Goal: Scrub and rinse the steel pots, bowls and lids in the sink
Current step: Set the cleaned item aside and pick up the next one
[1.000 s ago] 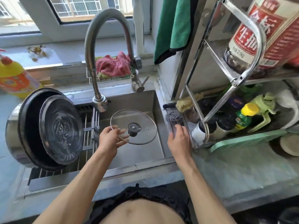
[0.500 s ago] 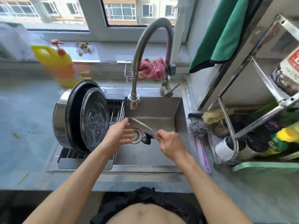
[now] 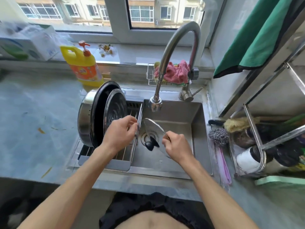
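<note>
A pot (image 3: 92, 116) leans on the rack (image 3: 132, 142) at 9 o'clock of the sink (image 3: 196, 126). The right hand (image 3: 177, 147) pinches the tilted lid (image 3: 153, 129); the left hand (image 3: 121, 131) hovers, fingers loosely curled, holding nothing.

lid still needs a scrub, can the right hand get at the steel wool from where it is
Probably yes, once freed: the right hand is gripping the glass lid, but the steel wool sits uncovered on the sink's right ledge beside it.

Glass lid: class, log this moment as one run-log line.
right hand: holds glass lid tilted over sink | left hand: at drying rack, holds nothing | faucet: no water visible
</note>
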`<state>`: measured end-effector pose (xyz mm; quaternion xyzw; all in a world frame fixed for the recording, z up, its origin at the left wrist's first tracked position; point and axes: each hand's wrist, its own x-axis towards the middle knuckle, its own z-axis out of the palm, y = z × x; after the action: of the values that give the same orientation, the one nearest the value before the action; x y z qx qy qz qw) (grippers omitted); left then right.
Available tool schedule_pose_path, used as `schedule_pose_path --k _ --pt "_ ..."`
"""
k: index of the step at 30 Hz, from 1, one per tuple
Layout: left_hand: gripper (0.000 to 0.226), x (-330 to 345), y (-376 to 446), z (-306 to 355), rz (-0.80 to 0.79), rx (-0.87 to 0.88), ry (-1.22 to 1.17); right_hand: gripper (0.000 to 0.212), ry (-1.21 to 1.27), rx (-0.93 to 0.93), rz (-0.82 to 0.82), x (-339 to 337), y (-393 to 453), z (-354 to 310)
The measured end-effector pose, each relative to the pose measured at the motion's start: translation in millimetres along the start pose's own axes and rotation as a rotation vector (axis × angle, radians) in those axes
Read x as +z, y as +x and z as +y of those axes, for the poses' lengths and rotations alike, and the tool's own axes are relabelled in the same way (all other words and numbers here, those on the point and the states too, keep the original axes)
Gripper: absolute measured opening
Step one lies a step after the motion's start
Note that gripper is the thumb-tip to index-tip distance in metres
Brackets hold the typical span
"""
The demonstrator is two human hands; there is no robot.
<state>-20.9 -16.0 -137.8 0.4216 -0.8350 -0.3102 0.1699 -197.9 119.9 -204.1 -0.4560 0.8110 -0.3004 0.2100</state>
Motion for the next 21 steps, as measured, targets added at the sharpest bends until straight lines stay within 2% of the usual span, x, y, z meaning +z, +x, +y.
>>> schedule_pose_path --k 4,6,8,15,21 --pt "0.022 -47.4 13.9 -5.5 0.160 0.298 0.261 0.015 0.227 -0.009 0.110 -3.9 17.0 -45.9" --pt "0.029 -61.8 27.4 -12.0 0.165 0.345 0.385 0.015 0.290 0.000 0.109 -4.3 28.8 -68.8" --pt "0.034 -78.3 41.7 -25.9 0.120 0.314 0.460 0.016 0.359 0.037 0.107 3.6 46.1 -91.0" --pt "0.049 -105.4 78.0 -58.8 -0.106 0.340 0.465 0.018 0.402 0.225 0.087 36.4 94.0 -131.1" --pt "0.034 -101.4 83.0 -66.2 -0.054 0.383 0.323 0.020 0.234 0.316 0.085 60.7 117.6 -138.3"
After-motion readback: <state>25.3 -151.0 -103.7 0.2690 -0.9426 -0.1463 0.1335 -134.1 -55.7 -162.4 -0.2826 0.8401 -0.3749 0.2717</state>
